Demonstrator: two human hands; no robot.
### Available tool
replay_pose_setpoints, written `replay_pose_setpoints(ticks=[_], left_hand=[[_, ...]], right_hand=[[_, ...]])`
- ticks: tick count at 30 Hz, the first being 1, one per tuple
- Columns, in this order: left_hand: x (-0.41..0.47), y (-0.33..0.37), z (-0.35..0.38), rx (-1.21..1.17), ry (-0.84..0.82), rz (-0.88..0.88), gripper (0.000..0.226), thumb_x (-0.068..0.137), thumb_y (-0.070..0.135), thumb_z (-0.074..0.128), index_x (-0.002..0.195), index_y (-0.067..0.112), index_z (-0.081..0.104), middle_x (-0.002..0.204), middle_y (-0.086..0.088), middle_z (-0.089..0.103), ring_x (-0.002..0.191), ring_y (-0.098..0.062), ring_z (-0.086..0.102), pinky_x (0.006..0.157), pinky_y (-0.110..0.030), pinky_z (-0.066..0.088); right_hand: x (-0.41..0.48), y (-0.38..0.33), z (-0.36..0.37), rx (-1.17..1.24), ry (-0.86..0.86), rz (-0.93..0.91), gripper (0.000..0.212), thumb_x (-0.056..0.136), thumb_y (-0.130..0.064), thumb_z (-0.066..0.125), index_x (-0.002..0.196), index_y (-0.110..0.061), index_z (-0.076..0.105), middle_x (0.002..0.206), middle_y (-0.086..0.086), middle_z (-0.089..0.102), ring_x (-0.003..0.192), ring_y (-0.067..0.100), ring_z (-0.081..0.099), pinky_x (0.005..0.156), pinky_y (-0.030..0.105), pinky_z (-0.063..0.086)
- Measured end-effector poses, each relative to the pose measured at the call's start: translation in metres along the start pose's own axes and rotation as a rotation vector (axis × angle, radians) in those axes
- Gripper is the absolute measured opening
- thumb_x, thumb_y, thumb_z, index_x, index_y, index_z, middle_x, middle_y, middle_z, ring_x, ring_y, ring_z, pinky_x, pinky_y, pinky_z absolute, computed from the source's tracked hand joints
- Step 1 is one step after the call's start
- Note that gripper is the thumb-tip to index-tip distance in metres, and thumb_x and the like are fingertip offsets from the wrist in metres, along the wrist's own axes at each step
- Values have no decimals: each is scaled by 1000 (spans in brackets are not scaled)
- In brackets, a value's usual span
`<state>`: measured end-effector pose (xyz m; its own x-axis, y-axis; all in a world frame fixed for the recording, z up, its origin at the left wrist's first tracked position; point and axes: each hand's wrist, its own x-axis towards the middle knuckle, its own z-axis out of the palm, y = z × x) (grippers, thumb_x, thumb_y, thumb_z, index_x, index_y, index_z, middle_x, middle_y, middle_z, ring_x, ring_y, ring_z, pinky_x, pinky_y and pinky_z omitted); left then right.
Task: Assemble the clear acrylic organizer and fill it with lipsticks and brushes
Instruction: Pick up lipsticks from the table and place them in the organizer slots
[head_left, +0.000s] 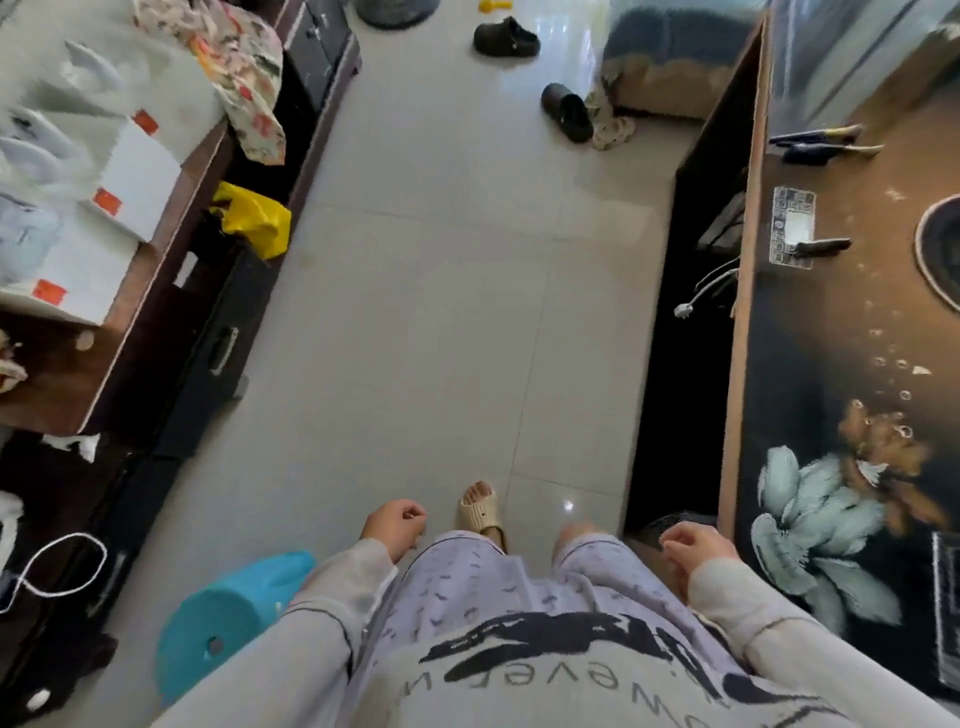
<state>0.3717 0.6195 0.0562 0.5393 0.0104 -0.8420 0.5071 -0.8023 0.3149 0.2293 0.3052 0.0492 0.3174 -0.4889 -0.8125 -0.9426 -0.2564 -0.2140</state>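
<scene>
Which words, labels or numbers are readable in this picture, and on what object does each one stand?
"wever": on the shirt, partly cut off.
Big black letters on the shirt: not readable.
Card on the table: print too small.
Red labels on the white boxes: blurred.

Grey sleeves, lilac printed shorts, beige slipper.

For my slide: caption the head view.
Person stands on pale tiled floor, left hand and right hand empty, beside dark floral table.
</scene>
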Motion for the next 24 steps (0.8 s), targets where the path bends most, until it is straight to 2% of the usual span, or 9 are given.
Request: replay_pose_setpoints(ticks=[3, 6, 9, 12, 15, 18, 20, 22, 24], left_hand=[[25, 44, -34, 40, -8, 61, 35, 86, -3, 45, 59, 19, 49, 58, -2, 51, 26, 1, 43, 34, -13, 27], [48, 84, -56, 54, -11, 99, 36, 87, -4, 44, 59, 18, 50, 59, -3, 51, 21, 3, 41, 32, -10, 26], [66, 118, -66, 92, -32, 114, 36, 86, -6, 43, 59, 16, 49, 60, -3, 51, 20, 3, 41, 28, -9, 26], [84, 144, -66, 157, -63, 86, 34, 86, -3, 44, 60, 18, 49, 60, -1, 51, 21, 3, 42, 37, -14, 29], [99, 169, -66, 226, -58, 57, 29, 87, 1, 45, 65, 20, 50, 61, 4, 52, 24, 6, 45, 44, -18, 33], [109, 193, -65, 339, -70, 28, 30, 89, 7, 46, 63, 21, 54, 62, 5, 54, 37, 1, 53, 48, -10, 38], [114, 212, -64, 419, -97, 22, 23, 90, 12, 46, 74, 16, 62, 78, -4, 62, 65, -9, 59, 67, -14, 45], [122, 237, -66, 420, -92, 10, 20, 91, 12, 46, 85, 10, 65, 99, -15, 66, 83, -18, 52, 77, -23, 42], [129, 264, -69, 433, -105, 14, 22, 91, 12, 46, 73, 11, 59, 97, -17, 65, 82, -14, 39, 72, -21, 33]], right_hand=[[-5, -13, 1, 42, 5, 71, 21, 85, -5, 53, 97, -3, 69, 98, 15, 70, 83, 20, 55, 70, 22, 37], [-2, -25, 1, 84, -3, 131, 20, 86, -8, 52, 98, -6, 69, 105, 14, 70, 95, 26, 61, 73, 22, 35], [10, -44, -3, 155, 3, 169, 21, 86, -5, 51, 98, -4, 68, 97, 15, 69, 78, 22, 57, 68, 22, 38], [32, -69, -14, 292, 14, 172, 21, 87, 2, 49, 100, 5, 65, 70, 12, 61, 54, 17, 50, 51, 23, 40], [63, -100, -38, 345, 14, 141, 20, 88, 3, 48, 99, 6, 63, 71, 13, 59, 51, 16, 48, 51, 23, 41], [93, -130, -75, 360, 33, 95, 19, 87, 3, 48, 97, 4, 64, 74, 14, 60, 51, 16, 48, 48, 20, 43], [110, -147, -102, 390, 42, 73, 18, 87, 3, 48, 95, 2, 64, 76, 15, 60, 52, 17, 49, 50, 22, 46], [126, -162, -132, 409, 43, 49, 17, 87, 2, 48, 94, 0, 63, 78, 15, 59, 53, 17, 49, 51, 22, 46], [138, -172, -156, 445, 50, 42, 15, 86, 2, 48, 92, -1, 62, 80, 16, 59, 52, 17, 48, 48, 22, 43]])
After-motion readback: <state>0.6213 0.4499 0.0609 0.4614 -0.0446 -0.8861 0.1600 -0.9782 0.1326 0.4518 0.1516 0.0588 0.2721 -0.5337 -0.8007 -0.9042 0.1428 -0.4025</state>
